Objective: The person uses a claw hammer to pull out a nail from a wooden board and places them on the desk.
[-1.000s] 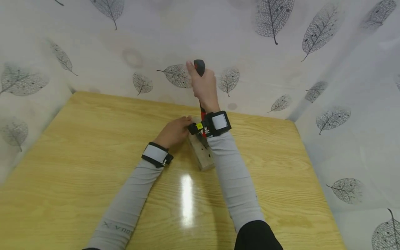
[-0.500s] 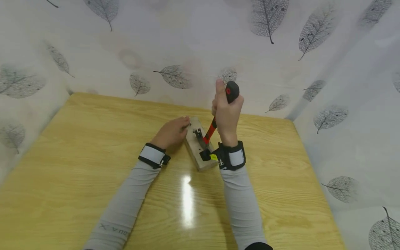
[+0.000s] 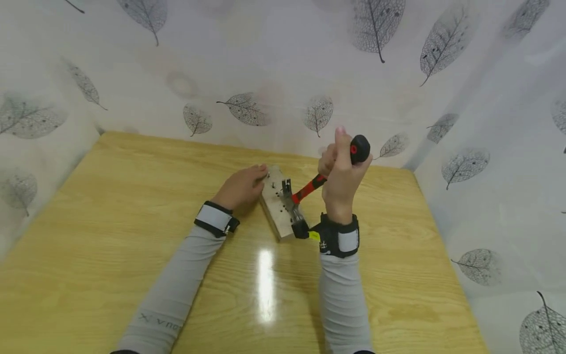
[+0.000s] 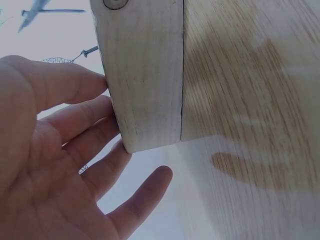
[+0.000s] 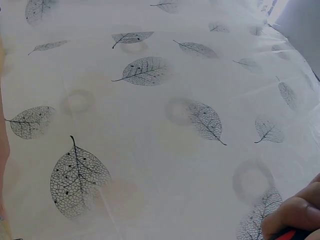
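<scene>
Right hand [image 3: 342,182] grips one claw hammer [image 3: 310,189], partly hidden, over one wooden block [image 3: 275,212]; left hand [image 3: 239,189], fingers relaxed, touches it.

Pale leaf-printed walls [image 3: 283,54] border a shiny wood-grain table [image 3: 234,295].

White glare [image 3: 265,285] streaks the glossy table [image 3: 132,196].

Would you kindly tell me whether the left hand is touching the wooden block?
Touching. The left wrist view shows the left hand with its thumb tip and some fingertips against the edge of the wooden block.
</scene>
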{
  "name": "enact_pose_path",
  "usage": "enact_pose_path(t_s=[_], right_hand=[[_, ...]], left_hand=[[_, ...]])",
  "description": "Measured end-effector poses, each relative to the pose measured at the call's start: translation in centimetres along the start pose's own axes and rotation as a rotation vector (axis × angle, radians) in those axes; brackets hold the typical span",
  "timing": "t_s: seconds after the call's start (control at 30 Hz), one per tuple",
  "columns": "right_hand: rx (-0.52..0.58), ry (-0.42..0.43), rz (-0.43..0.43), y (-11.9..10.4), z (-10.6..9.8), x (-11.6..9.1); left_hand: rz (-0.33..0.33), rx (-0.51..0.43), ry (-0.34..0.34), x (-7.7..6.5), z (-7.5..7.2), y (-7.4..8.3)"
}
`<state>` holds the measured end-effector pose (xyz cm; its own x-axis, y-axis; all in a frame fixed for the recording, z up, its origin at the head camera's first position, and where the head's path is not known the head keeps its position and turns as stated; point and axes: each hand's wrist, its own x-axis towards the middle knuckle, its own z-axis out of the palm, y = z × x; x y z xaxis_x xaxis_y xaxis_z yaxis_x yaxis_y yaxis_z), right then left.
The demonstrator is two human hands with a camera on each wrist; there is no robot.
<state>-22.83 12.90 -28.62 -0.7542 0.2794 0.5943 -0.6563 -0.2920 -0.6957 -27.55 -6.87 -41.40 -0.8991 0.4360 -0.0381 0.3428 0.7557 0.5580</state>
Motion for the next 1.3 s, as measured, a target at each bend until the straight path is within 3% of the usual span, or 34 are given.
enact_pose_path(t_s=[0.37, 0.57, 0.8, 1.13, 1.23, 1.3], right_hand=[[0.093, 0.007, -0.071, -3.9, -0.3, 0.0], [0.097, -0.003, -0.073, -3.5, -0.4, -0.1], [0.048, 0.01, 0.005, -2.1, -0.8, 0.3], [0.053, 0.011, -0.03, -2.6, -0.9, 0.1], [0.056, 0.003, -0.018, -2.4, -0.9, 0.1], [0.056, 0.001, -0.019, -2.4, -0.8, 0.2]], left_hand=[[0.012, 0.013, -0.011, 0.5, -0.3, -0.4], [0.009, 0.031, -0.029, 0.3, -0.2, -0.5], [-0.001, 0.006, -0.023, 0.1, -0.4, -0.3], [0.014, -0.018, -0.03, 0.4, 0.1, -0.1], [0.012, -0.036, 0.037, 0.5, 0.2, -0.1], [0.049, -0.067, 0.114, 0.7, 0.1, 0.1]])
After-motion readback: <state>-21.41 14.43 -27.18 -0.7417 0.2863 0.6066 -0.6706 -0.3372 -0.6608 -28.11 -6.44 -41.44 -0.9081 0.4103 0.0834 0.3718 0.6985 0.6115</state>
